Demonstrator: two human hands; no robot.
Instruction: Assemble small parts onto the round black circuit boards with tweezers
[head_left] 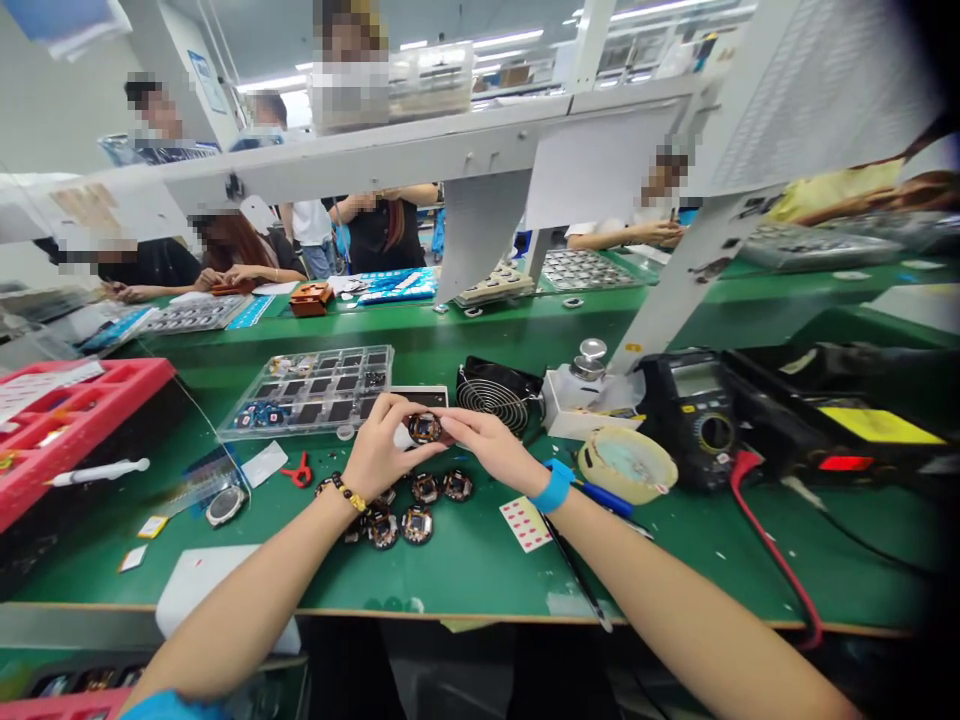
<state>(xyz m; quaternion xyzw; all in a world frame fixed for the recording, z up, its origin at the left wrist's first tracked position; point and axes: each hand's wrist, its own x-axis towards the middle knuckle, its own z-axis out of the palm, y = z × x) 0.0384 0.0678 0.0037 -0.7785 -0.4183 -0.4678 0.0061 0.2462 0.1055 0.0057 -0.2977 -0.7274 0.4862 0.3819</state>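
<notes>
Between both hands, above the green bench, is a small round circuit module (424, 428) in a black ring-like housing. The thumb and fingers of my left hand (381, 448) grip it from the left. From the right, the fingertips of my right hand (491, 450) pinch its edge. Beneath the hands lie several similar round modules, including one at the front (417, 524) and one on the right (457, 486). My left hand and wrist partly hide the ones on the left.
A clear compartment tray (322, 390) stands behind my left hand, with a fan (495, 395) right of it. Farther right are a yellowish bowl (626, 462) and a multimeter (694, 420). Red pliers-like clamp (300, 470), syringe (101, 472) and pink foam tray (120, 385) lie left. Co-workers sit opposite.
</notes>
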